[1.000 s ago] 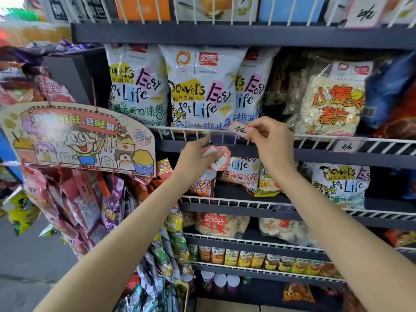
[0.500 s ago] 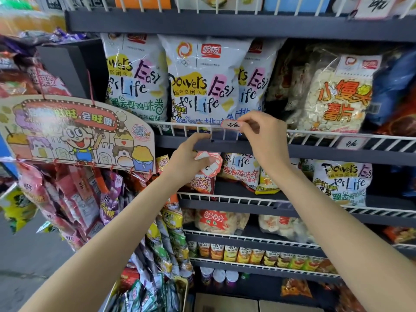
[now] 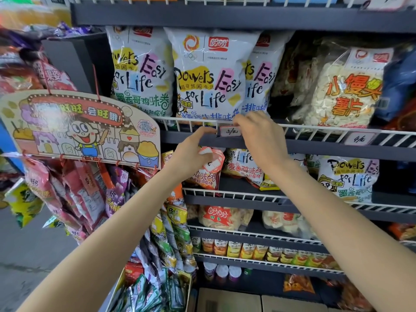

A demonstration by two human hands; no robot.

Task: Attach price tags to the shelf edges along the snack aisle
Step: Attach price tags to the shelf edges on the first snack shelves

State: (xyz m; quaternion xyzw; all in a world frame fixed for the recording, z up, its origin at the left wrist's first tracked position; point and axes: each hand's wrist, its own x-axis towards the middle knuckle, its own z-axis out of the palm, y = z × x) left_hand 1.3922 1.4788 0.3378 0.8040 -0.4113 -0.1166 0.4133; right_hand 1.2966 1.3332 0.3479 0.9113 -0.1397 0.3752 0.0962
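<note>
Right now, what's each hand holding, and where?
Right hand pinches a price tag by its right edge at the rail. Left hand grips spare tags.

Your right hand (image 3: 261, 136) pinched with curled fingers; your left hand (image 3: 193, 152) curled just beside it, arms outstretched.

Small shop snack aisle, wire-fronted shelves (image 3: 315, 129) of crisp bags (image 3: 209, 75), handwritten price tag (image 3: 358, 138), perhaps a convenience store
</note>
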